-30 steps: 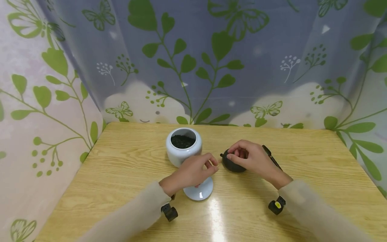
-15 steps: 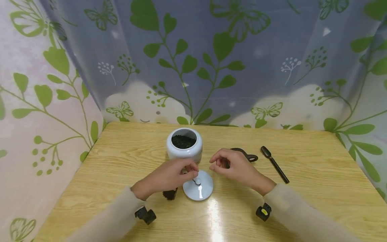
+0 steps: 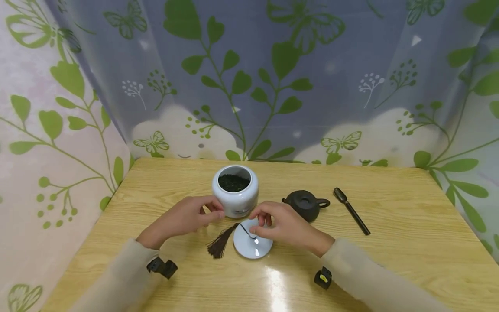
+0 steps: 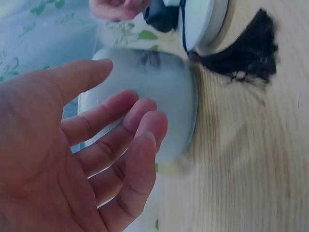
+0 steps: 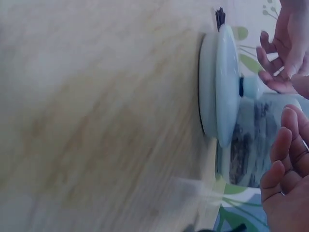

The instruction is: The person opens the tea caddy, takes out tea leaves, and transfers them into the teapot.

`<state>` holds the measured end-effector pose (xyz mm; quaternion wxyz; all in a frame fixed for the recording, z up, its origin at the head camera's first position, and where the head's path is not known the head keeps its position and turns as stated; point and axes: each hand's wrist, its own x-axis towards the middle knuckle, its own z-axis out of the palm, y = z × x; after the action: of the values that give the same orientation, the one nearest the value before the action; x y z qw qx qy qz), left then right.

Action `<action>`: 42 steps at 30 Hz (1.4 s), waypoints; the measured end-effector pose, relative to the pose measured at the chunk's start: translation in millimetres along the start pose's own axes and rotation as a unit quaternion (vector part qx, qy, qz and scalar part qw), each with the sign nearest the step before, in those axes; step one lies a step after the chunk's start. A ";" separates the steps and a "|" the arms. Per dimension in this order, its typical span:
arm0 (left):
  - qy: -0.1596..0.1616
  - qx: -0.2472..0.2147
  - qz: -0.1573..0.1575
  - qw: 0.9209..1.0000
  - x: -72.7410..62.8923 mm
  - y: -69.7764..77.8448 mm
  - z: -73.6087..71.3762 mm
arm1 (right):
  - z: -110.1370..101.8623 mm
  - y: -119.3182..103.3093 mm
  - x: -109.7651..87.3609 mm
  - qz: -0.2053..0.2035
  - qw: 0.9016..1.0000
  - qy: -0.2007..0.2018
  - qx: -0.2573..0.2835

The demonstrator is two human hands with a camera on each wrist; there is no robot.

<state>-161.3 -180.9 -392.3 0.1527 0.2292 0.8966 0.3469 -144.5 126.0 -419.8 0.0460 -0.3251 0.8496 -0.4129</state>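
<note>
A white lidless jar (image 3: 237, 202) holding dark dried leaves (image 3: 234, 183) stands at mid-table. My left hand (image 3: 191, 216) is at its left side, fingers loosely bent; in the left wrist view the fingers overlap the jar's wall. In front of the jar lies its white lid (image 3: 249, 250), knob up, a dark brown tassel (image 3: 221, 243) trailing left from a cord at the knob. My right hand (image 3: 282, 225) hovers over the lid, thumb and fingers parted close to the knob. The right wrist view shows those fingers (image 5: 281, 143) apart from the lid, holding nothing.
A small dark teapot (image 3: 306, 209), its handle pointing right, sits right of the jar. Further right a dark long-handled scoop (image 3: 352, 212) lies slantwise on the wooden table (image 3: 409, 225). A patterned curtain (image 3: 351, 86) hangs behind the table's far edge.
My right hand has moved left from the teapot to over the lid, uncovering teapot and scoop. My left hand has shifted left from over the lid to beside the jar, revealing the tassel.
</note>
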 end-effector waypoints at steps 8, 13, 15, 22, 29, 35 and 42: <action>0.037 -0.026 -0.087 0.995 3.5 -12.9 -16.4 | 9.0 -3.8 3.9 -0.006 1.000 -0.020 0.000; 0.041 -0.045 -0.087 0.994 12.8 -17.1 -17.6 | 11.6 -2.9 4.0 -0.007 1.000 -0.025 -0.012; 0.042 -0.049 -0.065 0.996 17.0 -18.3 -15.1 | 12.7 -3.5 4.3 -0.007 0.999 -0.028 -0.014; 0.042 -0.066 -0.011 0.997 31.8 -19.1 -7.3 | 17.6 -3.3 8.4 -0.013 0.999 -0.039 -0.026; 0.044 -0.109 0.015 0.993 43.7 -17.1 -1.8 | 20.2 0.5 7.2 0.002 0.998 -0.044 -0.037; 0.050 -0.136 0.020 0.989 46.3 -22.1 2.7 | 19.7 4.7 4.3 -0.001 0.998 -0.047 -0.042; 0.051 -0.149 0.017 0.987 44.7 -23.9 3.6 | 20.0 9.1 1.2 0.001 0.997 -0.054 -0.048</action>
<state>-205.0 -171.5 -416.5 0.1334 0.2011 0.8375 0.4902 -143.2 116.0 -439.3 0.0765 -0.3484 0.8649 -0.3532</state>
